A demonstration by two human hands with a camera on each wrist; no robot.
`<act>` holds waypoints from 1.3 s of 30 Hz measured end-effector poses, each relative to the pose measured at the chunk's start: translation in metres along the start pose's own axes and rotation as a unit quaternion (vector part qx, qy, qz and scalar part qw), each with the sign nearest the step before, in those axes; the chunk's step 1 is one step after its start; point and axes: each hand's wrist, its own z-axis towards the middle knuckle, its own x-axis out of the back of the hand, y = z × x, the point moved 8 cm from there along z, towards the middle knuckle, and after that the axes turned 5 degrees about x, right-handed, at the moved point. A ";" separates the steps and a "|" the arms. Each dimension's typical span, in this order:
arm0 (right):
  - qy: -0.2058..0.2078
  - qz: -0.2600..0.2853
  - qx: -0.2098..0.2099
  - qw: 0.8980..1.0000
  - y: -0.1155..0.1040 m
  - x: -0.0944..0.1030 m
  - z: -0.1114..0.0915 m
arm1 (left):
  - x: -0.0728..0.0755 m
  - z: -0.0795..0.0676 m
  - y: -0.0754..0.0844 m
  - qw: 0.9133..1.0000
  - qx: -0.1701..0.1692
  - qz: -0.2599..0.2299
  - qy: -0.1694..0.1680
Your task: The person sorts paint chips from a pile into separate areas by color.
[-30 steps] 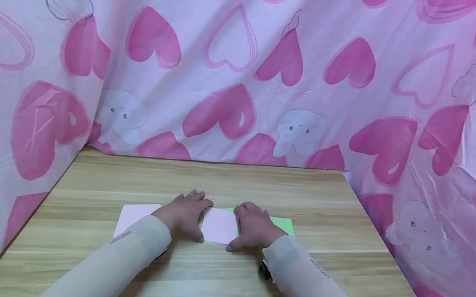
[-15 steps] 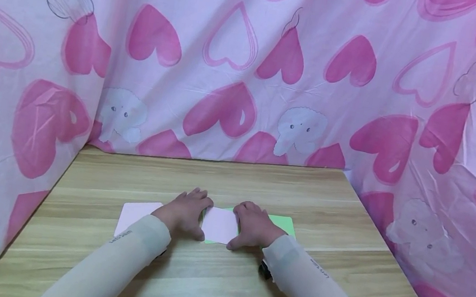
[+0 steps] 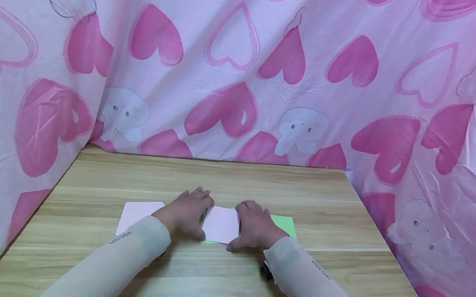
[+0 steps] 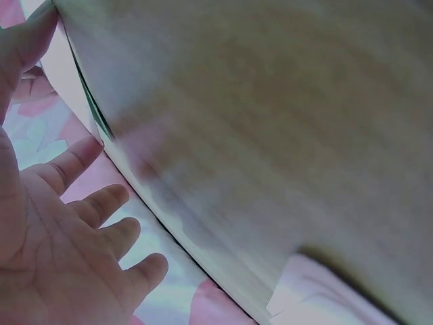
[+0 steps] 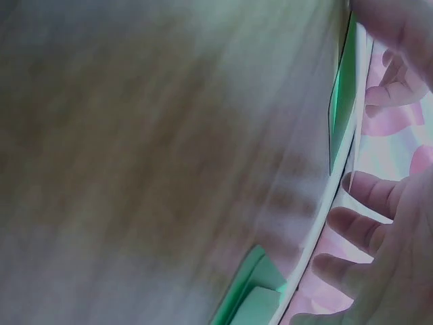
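Observation:
A pink card point(image 3: 221, 224) is held between both hands at mid-table, above a green card point(image 3: 211, 242) that shows as thin slivers at its edges. My left hand point(image 3: 185, 214) spans the card's left side, thumb at the near corner and index finger at the far one. The right hand point(image 3: 255, 226) grips the right side the same way. In the left wrist view, the other fingers point(image 4: 111, 206) of that hand spread away from the card. Green also shows beneath the card in the right wrist view point(image 5: 345, 95).
Pink cards point(image 3: 137, 215) lie on the table left of the left hand, partly covered by the forearm. Behind the right hand lie green cards point(image 3: 284, 225), stacked in the right wrist view. Heart-patterned cloth point(image 3: 225, 107) encloses the wooden table point(image 3: 221, 285) at the back and sides.
Both hands stay in place with the pink card between them. The whole head view shifts very slightly.

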 end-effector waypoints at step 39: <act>0.037 0.046 0.109 0.992 -0.110 0.003 0.051 | 0.036 -0.078 -0.097 0.994 0.089 -0.047 0.046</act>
